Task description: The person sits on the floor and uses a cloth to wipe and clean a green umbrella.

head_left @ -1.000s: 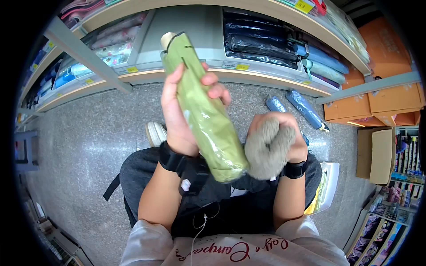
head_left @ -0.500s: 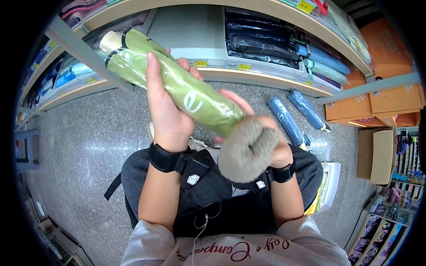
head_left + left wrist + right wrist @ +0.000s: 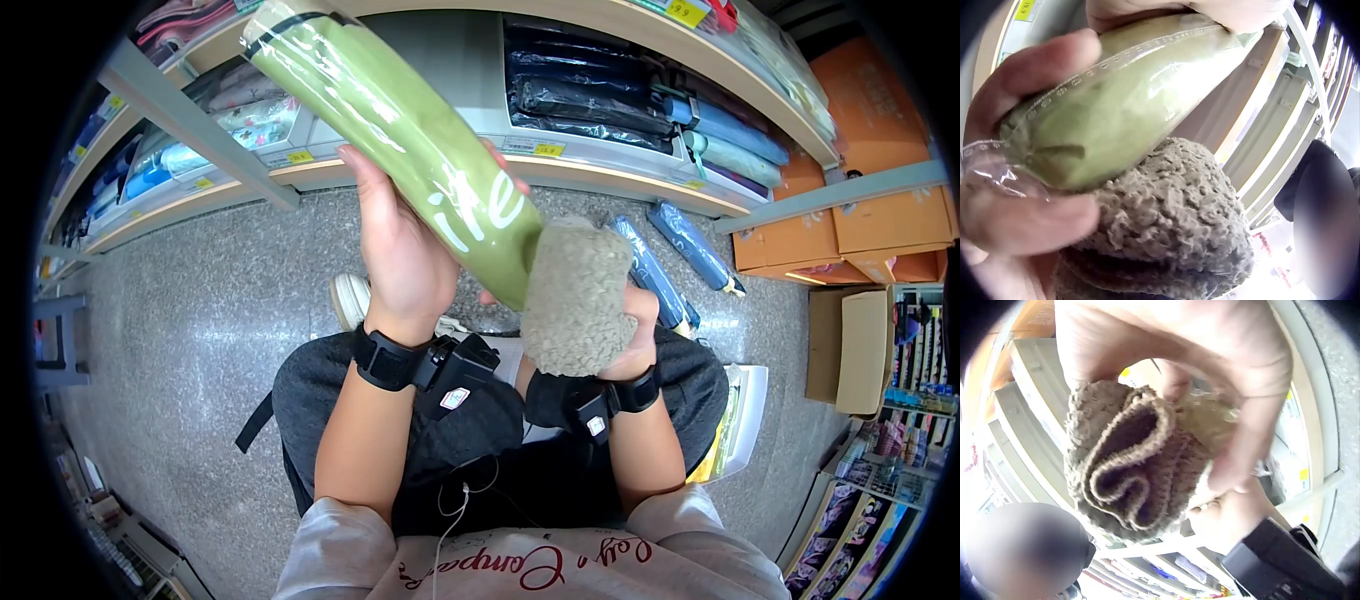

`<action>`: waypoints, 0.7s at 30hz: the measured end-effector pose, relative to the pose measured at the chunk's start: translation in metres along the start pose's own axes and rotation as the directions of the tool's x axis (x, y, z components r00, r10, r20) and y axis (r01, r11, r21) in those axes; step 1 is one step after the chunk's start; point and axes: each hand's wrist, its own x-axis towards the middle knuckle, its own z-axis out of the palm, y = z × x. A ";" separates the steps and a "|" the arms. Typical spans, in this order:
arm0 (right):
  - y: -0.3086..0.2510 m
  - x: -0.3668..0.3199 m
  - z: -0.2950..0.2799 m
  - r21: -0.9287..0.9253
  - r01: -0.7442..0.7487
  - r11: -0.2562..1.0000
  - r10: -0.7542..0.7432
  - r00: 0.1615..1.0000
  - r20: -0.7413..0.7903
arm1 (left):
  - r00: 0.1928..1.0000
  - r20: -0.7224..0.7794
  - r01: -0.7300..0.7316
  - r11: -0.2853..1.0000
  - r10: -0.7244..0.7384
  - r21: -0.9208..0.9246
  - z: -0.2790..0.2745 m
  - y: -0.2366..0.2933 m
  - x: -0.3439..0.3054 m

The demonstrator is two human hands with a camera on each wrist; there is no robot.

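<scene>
A green folded umbrella (image 3: 400, 130) in a clear plastic sleeve slants across the head view, white lettering near its lower end. My left hand (image 3: 408, 260) grips it from below, thumb along one side and fingertips showing on the far side. In my right hand (image 3: 640, 325) is a grey, fuzzy folded cloth (image 3: 575, 300), held against the umbrella's lower end. The right wrist view shows the cloth's loose folds (image 3: 1129, 462) under the curled right hand (image 3: 1210, 350). In the left wrist view the cloth (image 3: 1172, 212) overlaps the wrapped umbrella (image 3: 1116, 112).
Two blue wrapped umbrellas (image 3: 697, 248) lie on the floor at right, by the shelf (image 3: 600, 172). Dark wrapped umbrellas (image 3: 590, 90) fill a shelf bin. Orange boxes (image 3: 850, 220), an open cardboard box (image 3: 860, 350) and a white tray (image 3: 752, 420) stand to the right.
The umbrella has tilted to the left and risen closer to the head camera, its lettering now facing up. The right hand has brought the cloth against the umbrella's lower end.
</scene>
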 end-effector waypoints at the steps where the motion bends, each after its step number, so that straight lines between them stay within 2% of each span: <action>1: -0.009 -0.001 0.011 -0.094 -0.026 0.995 0.021 0.998 -0.060 | 1.000 -0.019 0.001 1.000 -0.002 -0.029 -0.001 -0.001 0.000; 3: -0.017 0.002 0.022 -0.341 -0.044 0.939 -0.002 0.991 -0.132 | 0.978 -0.204 0.050 0.996 -0.035 0.067 0.004 -0.001 0.000; 5: -0.022 0.009 0.026 -0.620 -0.021 0.784 -0.081 0.987 -0.136 | 0.945 -0.327 0.082 0.984 -0.026 0.159 0.006 -0.004 0.001; 7: -0.025 0.016 0.012 -0.780 0.117 0.614 -0.185 0.983 0.002 | 0.923 -0.383 0.089 0.964 0.015 0.251 0.004 -0.012 0.003; 9: -0.023 0.017 0.005 -0.878 0.254 0.406 -0.226 0.959 0.173 | 0.945 -0.328 0.094 0.953 0.006 0.289 0.009 -0.018 0.001; 11: -0.024 0.018 0.008 -0.914 0.255 0.315 -0.282 0.945 0.167 | 0.961 -0.276 0.064 0.945 0.029 0.321 0.016 -0.030 -0.002; 12: -0.024 0.018 0.011 -0.929 0.253 0.270 -0.309 0.936 0.165 | 0.966 -0.258 0.125 0.923 -0.029 0.365 0.016 -0.034 -0.006; 15: -0.024 0.013 0.023 -0.830 0.183 0.527 -0.431 0.899 -0.076 | 0.981 -0.165 0.153 0.931 -0.103 0.330 0.020 -0.053 -0.014; 16: -0.027 0.014 0.019 -0.841 0.222 0.493 -0.476 0.878 -0.048 | 0.975 -0.132 0.207 0.939 -0.176 0.273 0.021 -0.057 -0.016; 18: -0.031 0.011 0.019 -0.807 0.255 0.532 -0.550 0.829 -0.101 | 0.948 -0.056 0.319 0.934 -0.314 0.165 0.023 -0.062 -0.022; 21: -0.034 0.009 0.013 -0.765 0.338 0.549 -0.675 0.718 -0.167 | 0.905 -0.073 0.425 0.901 -0.420 0.090 0.029 -0.069 -0.030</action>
